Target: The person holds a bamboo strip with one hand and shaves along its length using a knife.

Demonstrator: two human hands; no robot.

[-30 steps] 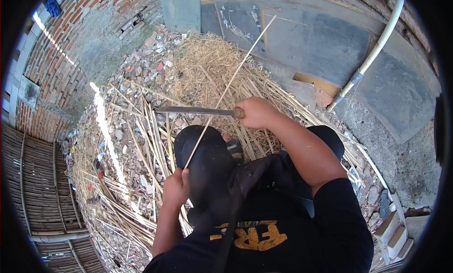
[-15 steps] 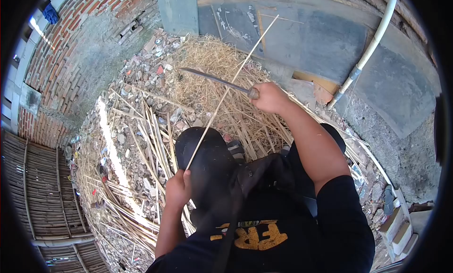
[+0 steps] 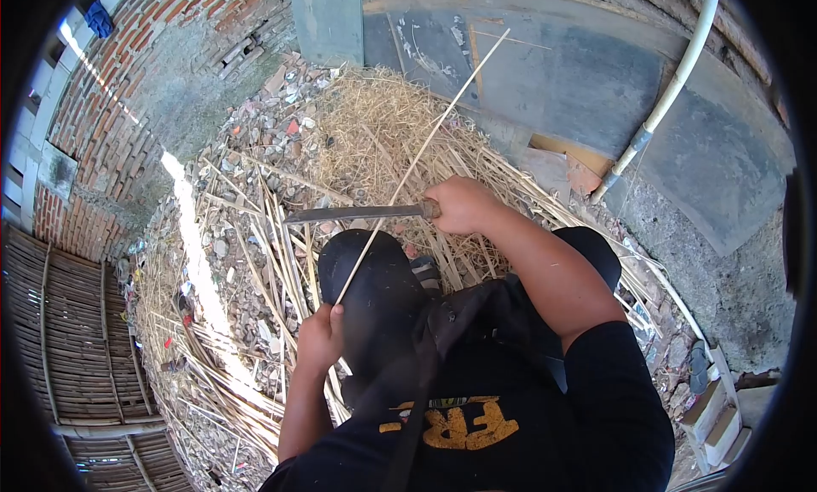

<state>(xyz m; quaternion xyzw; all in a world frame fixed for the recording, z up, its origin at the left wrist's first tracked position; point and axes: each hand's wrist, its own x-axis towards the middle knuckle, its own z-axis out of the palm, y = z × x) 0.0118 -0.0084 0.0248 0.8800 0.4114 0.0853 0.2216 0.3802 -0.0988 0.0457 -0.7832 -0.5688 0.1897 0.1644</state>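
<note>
Beside my left knee, my left hand (image 3: 320, 337) is closed around the lower end of a long thin bamboo strip (image 3: 432, 139). The strip slants up and to the right, its far end in front of the grey panels. My right hand (image 3: 459, 204) grips the wooden handle of a long-bladed knife (image 3: 357, 212). The blade points left and crosses the strip above my knee; whether its edge touches the strip I cannot tell.
Split bamboo strips (image 3: 272, 254) lie in bundles over the rubble on the left. A heap of dry shavings (image 3: 374, 117) spreads ahead of my feet. Grey panels (image 3: 562, 83) and a white pipe (image 3: 672, 100) stand at the back right. A brick wall (image 3: 111, 143) rises on the left.
My right hand has drawn the knife down along the bamboo strip towards me, and the blade has swung closer to level. My left hand holds the strip in nearly the same place.
</note>
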